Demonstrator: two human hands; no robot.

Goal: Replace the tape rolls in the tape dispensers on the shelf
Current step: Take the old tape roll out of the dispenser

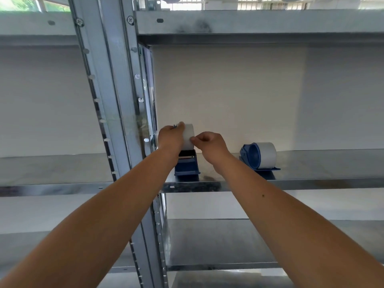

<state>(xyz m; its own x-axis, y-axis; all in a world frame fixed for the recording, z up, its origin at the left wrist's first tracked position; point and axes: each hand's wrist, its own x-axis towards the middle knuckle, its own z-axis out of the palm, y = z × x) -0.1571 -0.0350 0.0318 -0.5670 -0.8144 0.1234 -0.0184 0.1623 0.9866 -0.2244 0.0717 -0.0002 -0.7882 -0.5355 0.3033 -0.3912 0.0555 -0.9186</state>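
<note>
While left hand (170, 138) grips tape roll (188, 134) at blue dispenser (186, 167), right hand (210, 145) pinches roll edge: sharp tug may topple dispenser.

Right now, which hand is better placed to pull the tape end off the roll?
Probably the right. The right hand pinches at the front of the white roll, while the left hand grips its side, steadying it above the blue dispenser.

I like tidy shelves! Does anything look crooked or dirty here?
Nothing is spilled or broken. The two dispensers do not match: the left dispenser points at the camera, while the right dispenser sits turned sideways. Dark smudges mark the shelf edge below the left one.
</note>
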